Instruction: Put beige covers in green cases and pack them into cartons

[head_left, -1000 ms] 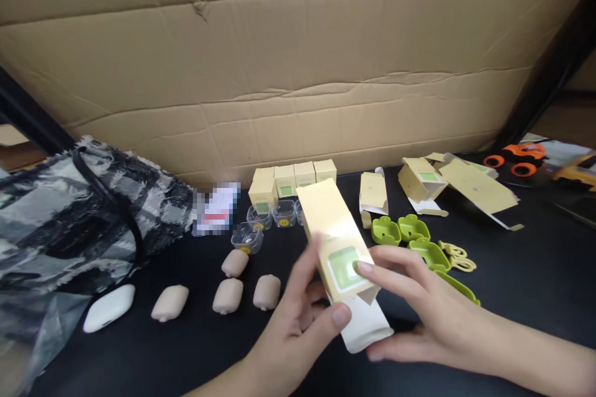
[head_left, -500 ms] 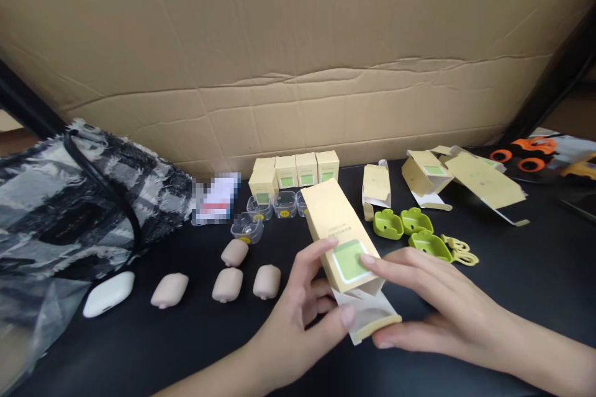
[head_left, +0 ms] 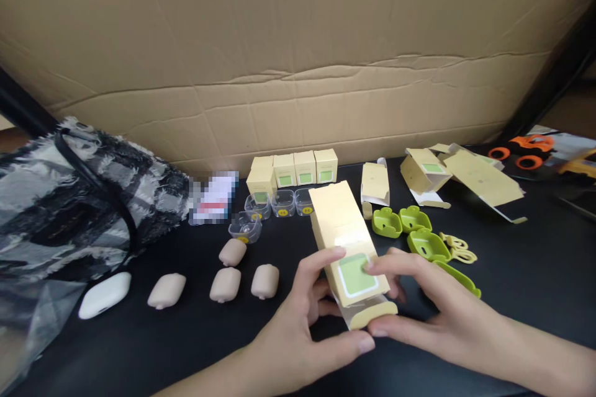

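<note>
Yellow carton [head_left: 343, 223], likely light and crushable, seems best held by its long edges, with left hand [head_left: 310, 322] and right hand [head_left: 435, 301] gripping its near half.

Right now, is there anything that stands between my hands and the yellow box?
Nothing visible does. Your left hand and right hand both touch the yellow box directly. Its open flap sticks out at the near end, close to the thumbs, but it blocks neither hand.
</note>
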{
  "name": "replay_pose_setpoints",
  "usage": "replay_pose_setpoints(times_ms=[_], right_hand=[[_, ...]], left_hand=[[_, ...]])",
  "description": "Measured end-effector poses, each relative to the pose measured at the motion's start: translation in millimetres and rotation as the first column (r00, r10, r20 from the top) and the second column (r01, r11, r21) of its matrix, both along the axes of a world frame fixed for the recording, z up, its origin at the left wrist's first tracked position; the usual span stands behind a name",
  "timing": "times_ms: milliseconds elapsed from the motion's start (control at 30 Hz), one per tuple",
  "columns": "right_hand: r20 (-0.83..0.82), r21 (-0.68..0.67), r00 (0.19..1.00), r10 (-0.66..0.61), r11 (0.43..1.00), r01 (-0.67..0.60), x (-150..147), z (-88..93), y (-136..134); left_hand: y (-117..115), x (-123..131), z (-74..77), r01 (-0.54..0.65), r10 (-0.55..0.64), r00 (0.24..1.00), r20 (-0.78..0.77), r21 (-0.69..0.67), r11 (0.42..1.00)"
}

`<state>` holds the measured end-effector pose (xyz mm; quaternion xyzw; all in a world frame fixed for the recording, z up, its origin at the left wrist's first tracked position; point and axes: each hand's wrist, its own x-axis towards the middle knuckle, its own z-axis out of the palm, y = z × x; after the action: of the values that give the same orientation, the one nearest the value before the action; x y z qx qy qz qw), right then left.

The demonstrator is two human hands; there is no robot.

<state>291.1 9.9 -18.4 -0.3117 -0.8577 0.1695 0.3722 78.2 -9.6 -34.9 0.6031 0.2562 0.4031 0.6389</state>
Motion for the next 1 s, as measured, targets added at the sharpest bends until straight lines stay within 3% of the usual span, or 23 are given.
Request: replay_pose_setpoints(times_ms=[133, 500, 767, 1000], right_hand=[[-0.007, -0.063, 1.000, 0.024, 0.998, -0.024, -0.2, -3.6, -0.7], [0.008, -0.036, 1.000, 0.015, 0.999, -0.015, -0.8, -4.1, -1.4], [-0.020, -0.175, 1.000, -0.005, 0.985, 0.002, -1.5, -7.7, -5.5], [-0.020, -0.213, 1.000, -0.003, 0.977, -0.001, -3.2, -8.2, -5.9]], left_hand=[[-0.6, 0.1, -0.7, -0.030, 0.031, 0.999, -0.030, 0.053, 0.998], [-1.8, -0.5, 2.2, -0.050, 0.068, 0.992, -0.102, 0.162, 0.986], [-1.9, 1.5, 1.3, -0.084, 0.112, 0.986, -0.125, 0.206, 0.975], [-0.6, -1.0, -2.2, -0.048, 0.098, 0.977, -0.188, 0.255, 0.966]])
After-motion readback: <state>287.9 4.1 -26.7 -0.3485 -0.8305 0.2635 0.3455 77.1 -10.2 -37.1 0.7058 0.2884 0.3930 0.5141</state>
